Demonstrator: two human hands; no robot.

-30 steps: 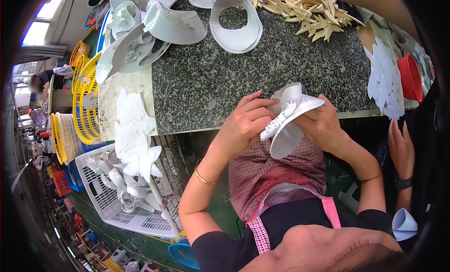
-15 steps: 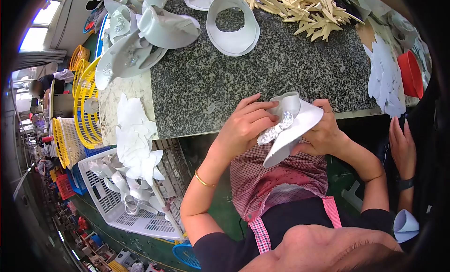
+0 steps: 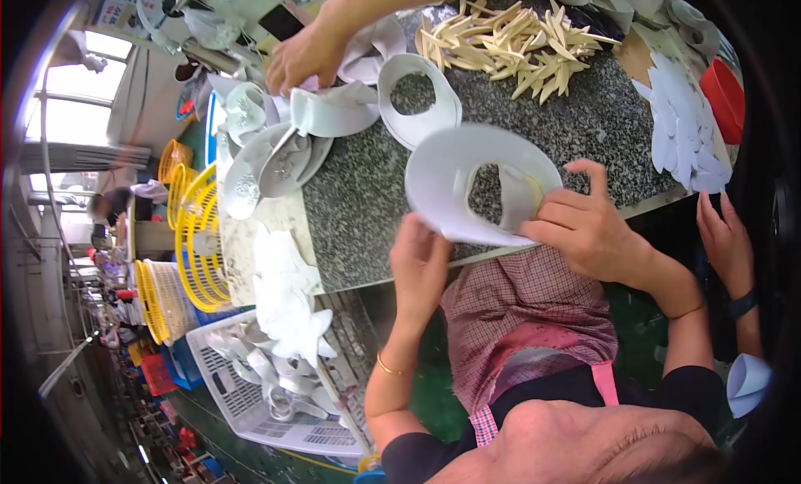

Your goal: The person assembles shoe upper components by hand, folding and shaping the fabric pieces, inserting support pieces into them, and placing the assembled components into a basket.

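A white shoe upper (image 3: 450, 171), a curved ring of material with an opening in its middle, is held over the front edge of the stone-topped table. My right hand (image 3: 576, 225) grips its right end, with the fingers closed and the index finger raised. At its lower left edge is my left hand (image 3: 421, 263), fingers curled and slightly blurred, with a gold bangle on the wrist. The jewelled ornament seen on the upper earlier is hidden now. Just beyond lies a stack of similar ring-shaped uppers (image 3: 449, 108).
Jewelled uppers (image 3: 284, 163) are heaped at back left, where another person's hand (image 3: 309, 58) reaches in. Cream curved strips (image 3: 534, 46) lie at the back. White cut pieces (image 3: 284, 275) overhang a white crate (image 3: 242, 409). At right are more white pieces (image 3: 680, 121) and another person's hand (image 3: 730, 242).
The shoe upper has moved forward over the table and turned, hiding its ornament. My left hand has shifted to its lower edge. Another person's arm now reaches across the back. The view has shifted.
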